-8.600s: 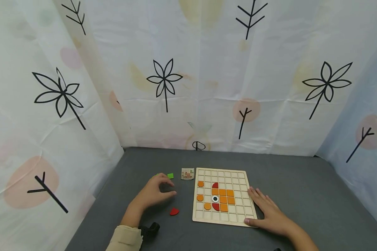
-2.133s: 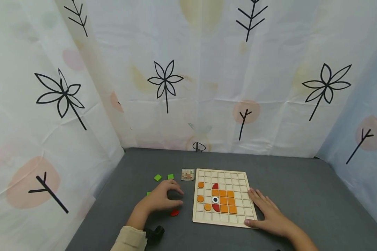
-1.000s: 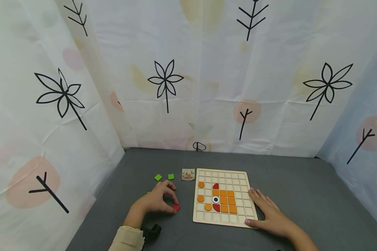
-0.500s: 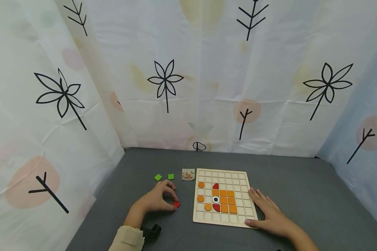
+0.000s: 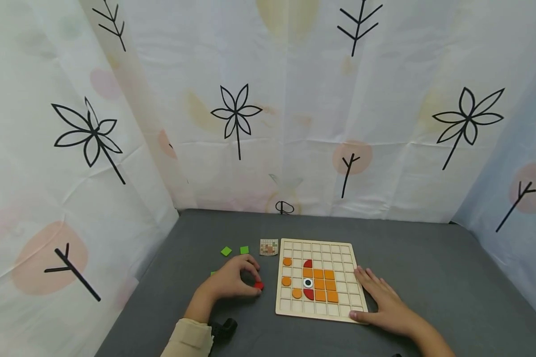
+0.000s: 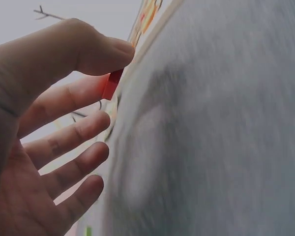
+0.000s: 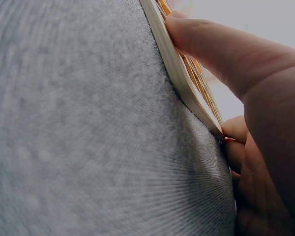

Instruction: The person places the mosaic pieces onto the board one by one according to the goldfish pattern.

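Between thumb and index finger, my left hand (image 5: 231,277) pinches a red quarter-circle tile (image 5: 259,286). In the left wrist view the red tile (image 6: 111,86) shows edge-on, its other fingers held apart from it. The hand is just left of a wooden grid board (image 5: 348,258). Several orange square tiles (image 5: 319,285) lie on the board with orange discs (image 5: 286,281), two red quarter tiles (image 5: 308,294) and an eye disc (image 5: 308,283). My right hand (image 5: 386,307) rests at the board's right edge, thumb over the near corner and fingers extended along the side.
Green square tiles (image 5: 226,251) lie on the grey tabletop (image 5: 406,258) beyond the left hand, one partly hidden by it. A small patterned card (image 5: 269,247) sits left of the board's far corner. A printed curtain (image 5: 295,163) stands behind.
An orange square has been added at the pattern's lower right. My left hand has taken hold of the red tile and shifted it right, nearer the board. My right hand stays put.
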A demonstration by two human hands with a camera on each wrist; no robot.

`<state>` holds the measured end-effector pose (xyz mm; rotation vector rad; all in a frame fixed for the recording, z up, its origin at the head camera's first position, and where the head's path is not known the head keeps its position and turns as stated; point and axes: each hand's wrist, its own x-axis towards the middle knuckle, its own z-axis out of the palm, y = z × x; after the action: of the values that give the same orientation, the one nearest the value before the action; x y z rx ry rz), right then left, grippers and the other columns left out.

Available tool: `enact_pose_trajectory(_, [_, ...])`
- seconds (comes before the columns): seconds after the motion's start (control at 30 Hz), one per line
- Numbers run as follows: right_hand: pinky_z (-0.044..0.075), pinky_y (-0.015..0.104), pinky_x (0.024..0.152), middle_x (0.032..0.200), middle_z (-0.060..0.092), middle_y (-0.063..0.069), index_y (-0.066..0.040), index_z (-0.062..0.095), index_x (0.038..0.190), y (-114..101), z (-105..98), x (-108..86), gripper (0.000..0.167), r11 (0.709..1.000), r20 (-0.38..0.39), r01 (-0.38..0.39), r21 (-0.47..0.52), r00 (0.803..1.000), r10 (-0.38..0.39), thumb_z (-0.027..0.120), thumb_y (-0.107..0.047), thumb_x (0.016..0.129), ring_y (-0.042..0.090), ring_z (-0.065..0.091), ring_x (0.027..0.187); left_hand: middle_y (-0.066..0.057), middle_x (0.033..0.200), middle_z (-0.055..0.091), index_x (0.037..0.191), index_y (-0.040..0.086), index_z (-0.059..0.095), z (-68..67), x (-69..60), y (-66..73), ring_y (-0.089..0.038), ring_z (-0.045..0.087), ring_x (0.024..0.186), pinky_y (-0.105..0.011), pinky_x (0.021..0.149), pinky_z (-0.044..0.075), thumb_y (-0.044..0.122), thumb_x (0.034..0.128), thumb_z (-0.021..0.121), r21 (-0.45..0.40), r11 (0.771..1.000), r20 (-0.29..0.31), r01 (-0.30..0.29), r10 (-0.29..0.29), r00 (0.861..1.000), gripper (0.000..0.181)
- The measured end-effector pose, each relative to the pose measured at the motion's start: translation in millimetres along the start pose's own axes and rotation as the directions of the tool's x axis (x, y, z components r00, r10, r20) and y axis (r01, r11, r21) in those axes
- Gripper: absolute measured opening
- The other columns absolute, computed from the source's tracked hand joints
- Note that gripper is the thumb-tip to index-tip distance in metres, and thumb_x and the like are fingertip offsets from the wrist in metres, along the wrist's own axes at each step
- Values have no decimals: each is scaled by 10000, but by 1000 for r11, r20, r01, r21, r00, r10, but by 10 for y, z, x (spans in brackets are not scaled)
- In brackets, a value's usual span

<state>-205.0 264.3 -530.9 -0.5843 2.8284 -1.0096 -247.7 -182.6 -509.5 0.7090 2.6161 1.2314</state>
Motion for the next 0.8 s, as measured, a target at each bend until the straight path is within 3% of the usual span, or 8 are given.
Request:
enact_pose_trajectory(0.1, [-131, 8, 1068, 1739, 303, 165, -97, 335, 1675, -4, -1, -4, 1058, 1000, -10, 21, -12, 1000, -22, 822, -559, 858, 340, 188, 1645, -66, 1238, 666, 892, 210, 821, 45, 49, 105, -200, 583, 1156, -498, 1002, 523, 233, 821, 921, -5, 999, -4, -32, 32, 999, 125])
enact_pose_trajectory(0.3, [-116, -13, 1062, 1731, 318, 178, -74, 342, 1668, -22, -12, -19, 1055, 999, -23, 41, -14, 999, -41, 823, -551, 860, -7, 71, 1608, -41, 1233, 650, 924, 172, 820, 209, 225, 295, -281, 543, 1351, -554, 1121, 467, 240, 812, 930, 23, 997, -26, -70, 70, 997, 171])
enact_pose_trajectory(0.37, [-116, -12, 1063, 1730, 317, 180, -71, 341, 1668, -25, -16, -16, 1058, 999, -23, 39, -15, 999, -40, 824, -551, 859, 22, 85, 1621, -20, 1241, 648, 926, 182, 819, 279, 298, 356, -265, 526, 1364, -562, 1143, 450, 247, 809, 931, 33, 996, -33, -77, 79, 996, 174])
enact_pose_trajectory(0.5, [-119, -11, 1060, 1731, 314, 182, -70, 339, 1668, -24, -24, -13, 1063, 999, -21, 35, -16, 999, -35, 827, -550, 856, 245, 173, 1653, -4, 1252, 648, 934, 196, 822, 427, 445, 490, -175, 521, 1232, -587, 1171, 395, 268, 818, 924, 31, 993, -30, -115, 115, 993, 170])
enact_pose_trajectory(0.57, [-118, -12, 1060, 1729, 319, 181, -71, 343, 1667, -16, -24, -15, 1068, 999, -25, 38, -22, 999, -39, 832, -553, 849, 194, 148, 1656, -15, 1262, 650, 946, 188, 826, 505, 515, 563, -138, 516, 1211, -579, 1165, 403, 271, 830, 916, 16, 989, -18, -145, 146, 989, 169])
enact_pose_trajectory(0.7, [-117, -9, 1067, 1726, 329, 178, -80, 348, 1667, 3, -14, -25, 1094, 998, -34, 56, -32, 998, -57, 854, -558, 824, -142, 3, 1555, -40, 1258, 650, 971, 150, 834, 676, 644, 693, -120, 519, 1182, -483, 1103, 468, 252, 860, 892, -18, 978, 7, -210, 210, 978, 162])
enact_pose_trajectory(0.73, [-117, -6, 1068, 1726, 329, 176, -85, 348, 1668, 5, -11, -27, 1100, 998, -37, 60, -35, 997, -61, 859, -558, 818, -160, 1, 1542, -39, 1269, 650, 980, 152, 836, 719, 667, 730, -114, 511, 1182, -429, 1030, 505, 257, 867, 886, -24, 977, 13, -210, 211, 977, 162])
enact_pose_trajectory(0.8, [-118, -1, 1072, 1728, 326, 176, -95, 344, 1672, 5, -10, -30, 1111, 997, -38, 63, -32, 997, -65, 868, -556, 808, -104, 14, 1578, -38, 1267, 647, 986, 156, 835, 806, 720, 796, -115, 502, 1181, -383, 1005, 510, 270, 877, 878, -24, 975, 18, -221, 221, 975, 163])
